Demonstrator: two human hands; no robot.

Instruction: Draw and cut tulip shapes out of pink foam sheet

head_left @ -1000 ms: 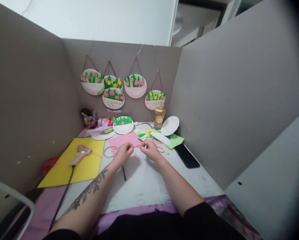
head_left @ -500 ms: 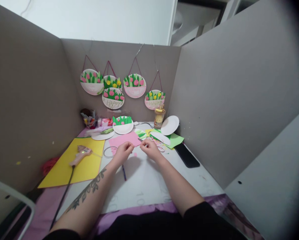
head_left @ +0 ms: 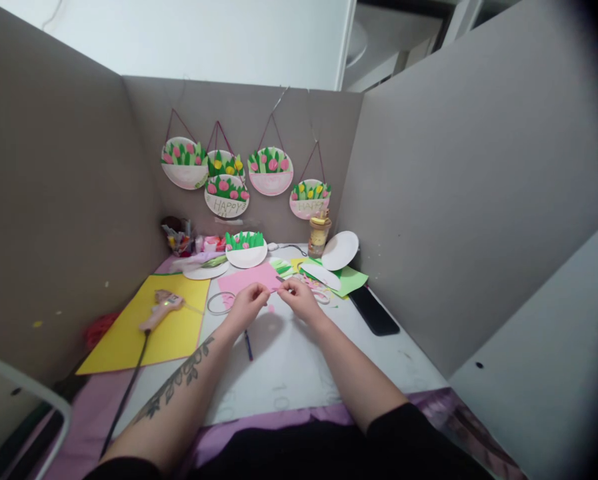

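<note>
My left hand (head_left: 250, 302) and my right hand (head_left: 300, 299) are close together over the middle of the table, fingertips pinched. Between them is a tiny strip of pink paper (head_left: 273, 291), pinched from both sides. A dark scissor blade (head_left: 280, 279) shows just above my right fingers, and pale scissor handles (head_left: 322, 296) show to the right of that hand; whether the hand grips the scissors is hidden. Behind my hands lies a pink paper sheet (head_left: 253, 277). A grey ring (head_left: 221, 303), perhaps a tape roll, and a dark pen (head_left: 249, 345) lie near my left hand.
A glue gun (head_left: 165, 308) rests on yellow paper (head_left: 129, 333) at left, its cord running forward. A phone (head_left: 375, 311) lies at right. Behind stand a flower-decorated paper plate (head_left: 247, 259), a drink cup (head_left: 319, 235) and a white plate (head_left: 341, 251). Several plate crafts hang on the grey partition (head_left: 273, 97).
My fingertips have shifted slightly, and the pink strip between them shows a little more clearly. Everything on the table stays where it was.
</note>
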